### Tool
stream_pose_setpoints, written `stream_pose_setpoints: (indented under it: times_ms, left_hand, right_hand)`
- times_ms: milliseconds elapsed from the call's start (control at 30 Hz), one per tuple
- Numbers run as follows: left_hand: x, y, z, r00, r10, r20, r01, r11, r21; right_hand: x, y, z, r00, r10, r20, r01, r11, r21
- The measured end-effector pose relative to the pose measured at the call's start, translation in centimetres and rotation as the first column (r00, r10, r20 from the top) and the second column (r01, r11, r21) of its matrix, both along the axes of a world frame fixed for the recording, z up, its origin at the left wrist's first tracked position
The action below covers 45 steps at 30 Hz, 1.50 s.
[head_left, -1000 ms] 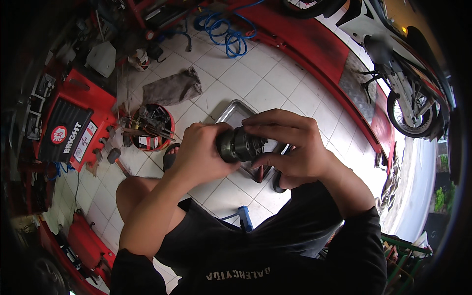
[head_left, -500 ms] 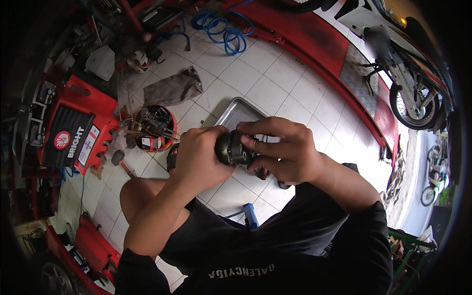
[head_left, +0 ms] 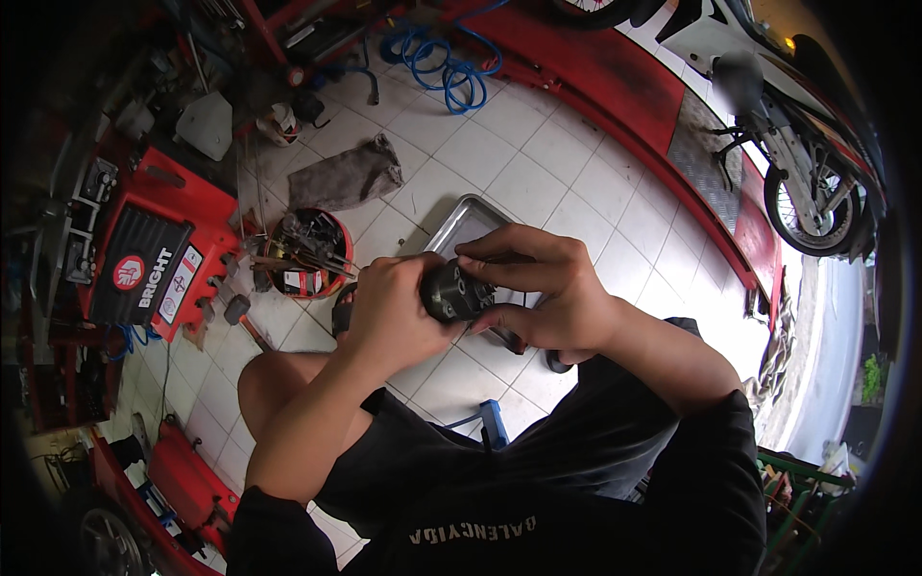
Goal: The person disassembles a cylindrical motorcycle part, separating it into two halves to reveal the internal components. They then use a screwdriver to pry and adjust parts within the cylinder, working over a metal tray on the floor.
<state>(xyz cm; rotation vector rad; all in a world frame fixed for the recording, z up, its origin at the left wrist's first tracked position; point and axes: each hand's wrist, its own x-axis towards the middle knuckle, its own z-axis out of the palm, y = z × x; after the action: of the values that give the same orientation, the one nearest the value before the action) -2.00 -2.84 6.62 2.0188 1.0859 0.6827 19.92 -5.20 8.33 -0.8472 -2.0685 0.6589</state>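
Red cabinet: far L, well away from the hands; little risk from there.
Hammer: on the tiles, handle slanting toward the knee; a shifted foot could prob. catch it.
Red tub: full of tools, some poking over the rim; a knock from the leg might spill a few.
Grey cloth: flat on the floor above the tub, out of reach of trouble.
L hand: wrapped round the L side of the part, gripping; some fingers hidden. If the skin's oily (can't tell), the grip may slide.
Dark metal part: held up btwn both hands, over the floor near the tray. Main worry: smooth, round body slips, drops, gets dented on hard tile.
Tray: partly behind the hands; a loose bit might miss it b/c only some of it lies beneath.
R hand: fingers above, thumb below, pinching the part's R end; how hard, can't tell. Uneven twist vs. L could tilt the part or nip a fingertip.
Motorbike: far R, well apart, no bother.
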Motion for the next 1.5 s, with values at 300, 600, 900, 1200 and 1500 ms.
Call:
stream_pose_setpoints:
  times_ms: [300, 600, 900, 1200, 1500]
  left_hand:
    - [-0.1, 0.5, -1.1, 0.995, -0.037, 0.094, 0.043, 0.997, -0.064]
    - [0.3, 0.8, -0.6, 0.998, -0.064, 0.025, 0.064, 0.998, -0.021]
    - [0.4, 0.9, -0.6, 0.993, -0.103, -0.062, 0.101, 0.994, -0.044]
    - [0.7, 1.1, -0.9, 0.996, -0.078, 0.039, 0.08, 0.996, -0.045]
    - [0.5, 1.9, -0.1, 0.735, 0.308, 0.605, 0.267, 0.688, -0.675]
  right_hand:
    - [0.1, 0.6, 0.3, 0.996, 0.085, 0.011, -0.086, 0.989, 0.117]
    - [0.6, 0.5, 0.1, 0.997, 0.071, -0.005, -0.07, 0.992, 0.104]
    - [1.1, 0.4, -0.2, 0.997, 0.076, 0.019, -0.078, 0.982, 0.17]
    - [1.7, 0.6, -0.1, 0.994, 0.089, 0.059, -0.097, 0.983, 0.153]
    - [2.5, 2.0, 1.1, 0.991, -0.073, -0.11, 0.068, 0.996, -0.054]
